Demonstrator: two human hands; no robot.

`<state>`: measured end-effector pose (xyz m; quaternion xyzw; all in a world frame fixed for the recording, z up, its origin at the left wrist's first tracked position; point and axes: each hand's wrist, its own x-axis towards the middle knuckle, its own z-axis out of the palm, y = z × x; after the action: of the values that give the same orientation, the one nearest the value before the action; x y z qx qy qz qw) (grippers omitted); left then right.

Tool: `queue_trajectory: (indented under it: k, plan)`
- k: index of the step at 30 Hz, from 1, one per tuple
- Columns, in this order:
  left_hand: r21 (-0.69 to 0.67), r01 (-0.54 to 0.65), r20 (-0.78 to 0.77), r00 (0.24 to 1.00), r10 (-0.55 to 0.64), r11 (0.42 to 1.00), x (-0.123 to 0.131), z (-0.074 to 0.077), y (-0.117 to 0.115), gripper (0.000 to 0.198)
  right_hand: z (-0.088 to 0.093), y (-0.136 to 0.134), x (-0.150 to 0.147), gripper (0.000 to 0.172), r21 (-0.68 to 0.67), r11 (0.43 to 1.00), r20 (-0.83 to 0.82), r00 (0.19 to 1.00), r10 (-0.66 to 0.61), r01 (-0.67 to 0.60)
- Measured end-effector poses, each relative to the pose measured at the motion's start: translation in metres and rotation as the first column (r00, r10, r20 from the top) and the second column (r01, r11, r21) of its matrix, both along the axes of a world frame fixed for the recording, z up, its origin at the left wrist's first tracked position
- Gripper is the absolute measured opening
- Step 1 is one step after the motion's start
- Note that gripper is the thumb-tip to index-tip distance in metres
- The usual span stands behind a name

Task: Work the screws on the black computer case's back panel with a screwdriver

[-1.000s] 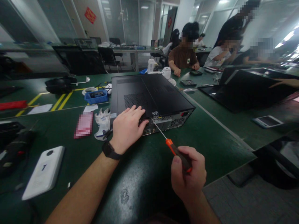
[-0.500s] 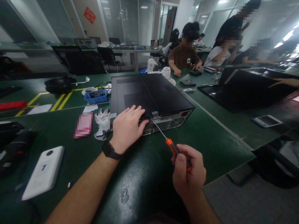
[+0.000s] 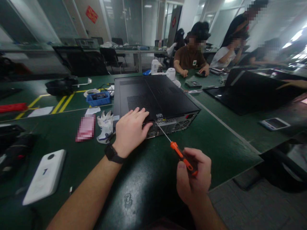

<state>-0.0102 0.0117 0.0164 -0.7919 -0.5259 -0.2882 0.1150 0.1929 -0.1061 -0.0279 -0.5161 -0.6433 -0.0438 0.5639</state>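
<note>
A black desktop computer case (image 3: pixel 165 92) lies flat on the green table, its back panel with fan grille and ports towards me. My left hand (image 3: pixel 131 127) rests on the case near its back edge, fingers stretched out over the top and thumb along the edge. In my right hand (image 3: pixel 196 175) is an orange and black screwdriver (image 3: pixel 176 148), its handle between thumb and fingers. The thin shaft slants up and left, and the tip meets the case's back edge near the middle. Whatever is under the tip is too small to make out.
Left of the case lie white gloves (image 3: pixel 105 126), a pink packet (image 3: pixel 85 127) and a blue bin (image 3: pixel 98 99) of parts. A white device marked 1 (image 3: pixel 45 177) lies nearer. At right are a black panel-like object (image 3: pixel 254 92) and a phone (image 3: pixel 274 124). Co-workers sit beyond.
My right thumb and fingers have loosened and shifted around the screwdriver handle, which now shows more orange. The tip stays at the same spot. My left hand and the case have not moved.
</note>
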Motion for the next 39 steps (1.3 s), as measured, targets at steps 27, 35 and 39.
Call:
queue_trajectory:
  k: [27, 35, 39]
  plan:
    - [-0.001, -0.008, 0.001, 1.0, 0.008, 1.0, 0.0, -0.001, 0.0, 0.035, 0.005, 0.0, 0.0, 0.025, -0.013, 1.0, 0.022, 1.0, -0.018, 0.019]
    - [0.01, 0.002, 0.011, 1.0, -0.002, 1.0, 0.0, -0.001, 0.001, 0.035, -0.006, -0.002, 0.0, 0.024, -0.12, 0.991, -0.075, 0.995, -0.061, 0.052]
    - [0.004, 0.0, 0.011, 1.0, 0.0, 1.0, 0.0, -0.002, 0.001, 0.035, 0.004, -0.002, -0.002, 0.026, -0.059, 0.998, 0.011, 0.999, -0.037, 0.038]
